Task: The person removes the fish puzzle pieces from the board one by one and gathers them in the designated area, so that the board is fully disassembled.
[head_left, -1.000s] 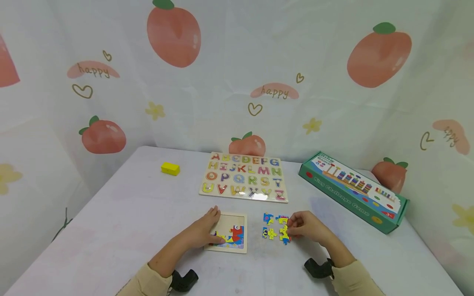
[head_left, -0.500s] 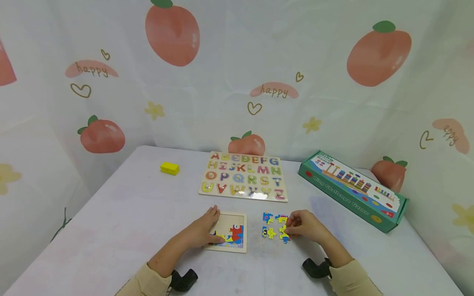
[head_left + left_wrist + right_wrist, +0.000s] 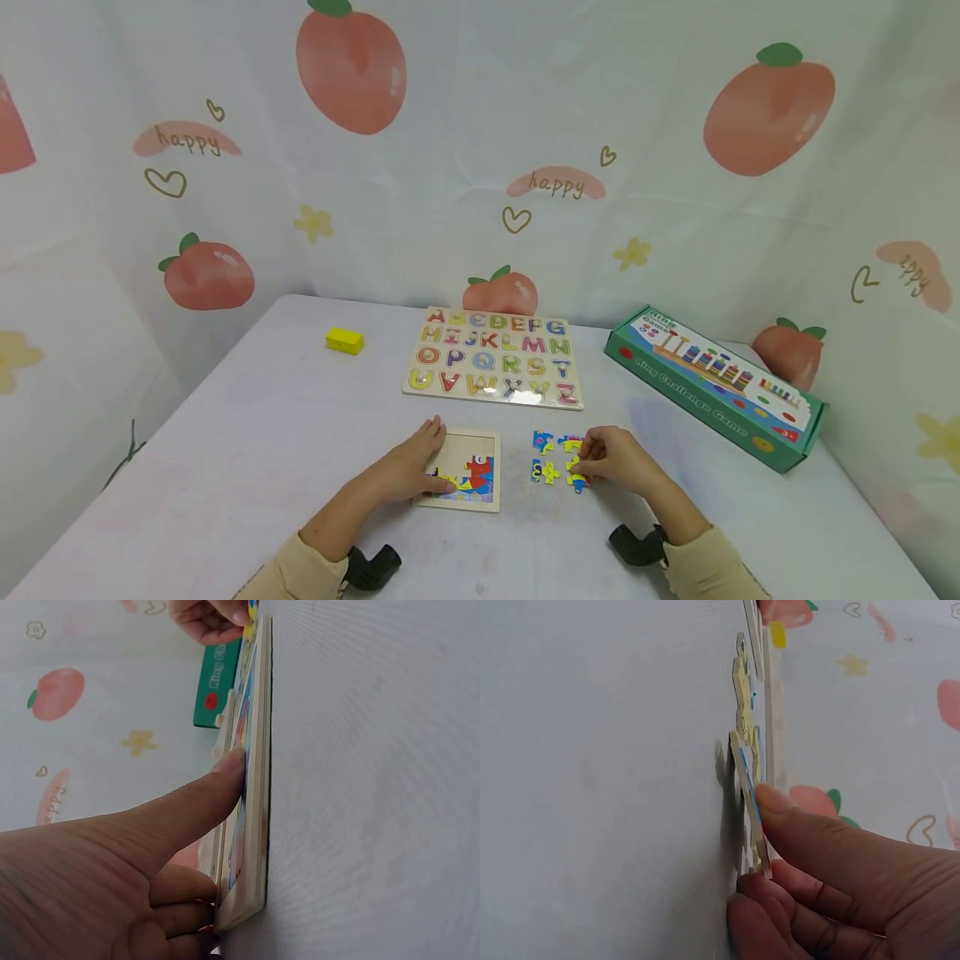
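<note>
My left hand [image 3: 408, 467] rests on the left side of a square wooden puzzle tray [image 3: 497, 471], the thumb pressing on the picture and the other fingers lying along the edge. Inside the tray, red, yellow and blue pieces [image 3: 480, 473] fill the lower part. To the right, my right hand [image 3: 618, 458] pinches a jigsaw puzzle piece [image 3: 577, 482] between thumb and fingers. In the right wrist view this piece [image 3: 748, 787] is tilted, one side raised off the table. Next to it lie loose pieces [image 3: 550, 472], partly covered by the fingers.
Behind the tray lies a wooden alphabet board [image 3: 491, 358]. A green Ring Challenge Game box [image 3: 712, 387] stands at the back right, and a yellow block [image 3: 345, 340] at the back left. A printed cloth [image 3: 450, 208] hangs behind the table.
The right hand's fingers have shifted very slightly on the piece and its wrist has moved a little left. My left hand and the tray have stayed in place.
</note>
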`<action>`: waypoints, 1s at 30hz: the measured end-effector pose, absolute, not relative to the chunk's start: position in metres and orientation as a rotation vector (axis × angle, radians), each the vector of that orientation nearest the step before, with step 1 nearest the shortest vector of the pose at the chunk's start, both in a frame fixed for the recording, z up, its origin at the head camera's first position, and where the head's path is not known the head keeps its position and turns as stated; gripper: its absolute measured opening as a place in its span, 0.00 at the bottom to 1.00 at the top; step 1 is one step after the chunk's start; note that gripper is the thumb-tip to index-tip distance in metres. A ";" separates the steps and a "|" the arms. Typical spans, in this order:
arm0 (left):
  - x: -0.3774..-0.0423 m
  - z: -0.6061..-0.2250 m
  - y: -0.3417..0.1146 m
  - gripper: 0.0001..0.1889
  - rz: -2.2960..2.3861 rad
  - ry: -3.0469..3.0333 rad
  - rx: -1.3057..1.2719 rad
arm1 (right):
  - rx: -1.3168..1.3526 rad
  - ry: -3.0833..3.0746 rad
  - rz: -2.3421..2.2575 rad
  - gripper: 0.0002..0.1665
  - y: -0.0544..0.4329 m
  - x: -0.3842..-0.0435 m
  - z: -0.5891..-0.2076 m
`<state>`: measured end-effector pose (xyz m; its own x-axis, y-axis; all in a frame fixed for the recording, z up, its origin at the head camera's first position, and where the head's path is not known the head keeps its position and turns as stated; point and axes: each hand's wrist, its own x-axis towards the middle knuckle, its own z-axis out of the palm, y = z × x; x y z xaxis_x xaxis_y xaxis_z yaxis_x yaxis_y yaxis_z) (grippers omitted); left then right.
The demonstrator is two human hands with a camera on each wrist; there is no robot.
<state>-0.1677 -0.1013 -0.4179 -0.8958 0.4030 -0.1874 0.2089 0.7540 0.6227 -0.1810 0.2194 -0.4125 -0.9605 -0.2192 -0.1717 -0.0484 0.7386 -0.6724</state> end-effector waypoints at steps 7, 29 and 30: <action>-0.168 -0.418 -0.101 0.47 0.890 2.643 0.478 | -0.200 2.751 -1.002 0.14 0.217 -0.179 -0.414; -0.169 -0.418 -0.101 0.46 0.852 2.664 0.486 | -0.185 2.756 -0.993 0.14 0.215 -0.176 -0.415; -0.169 -0.418 -0.101 0.47 0.843 2.667 0.487 | -0.182 2.757 -0.990 0.13 0.214 -0.175 -0.415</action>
<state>-0.1687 -0.1006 -0.4183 -0.8973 0.4031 -0.1799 0.2264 0.7701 0.5964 -0.1753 0.2143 -0.4148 -0.9710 -0.1848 -0.1515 -0.0461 0.7670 -0.6399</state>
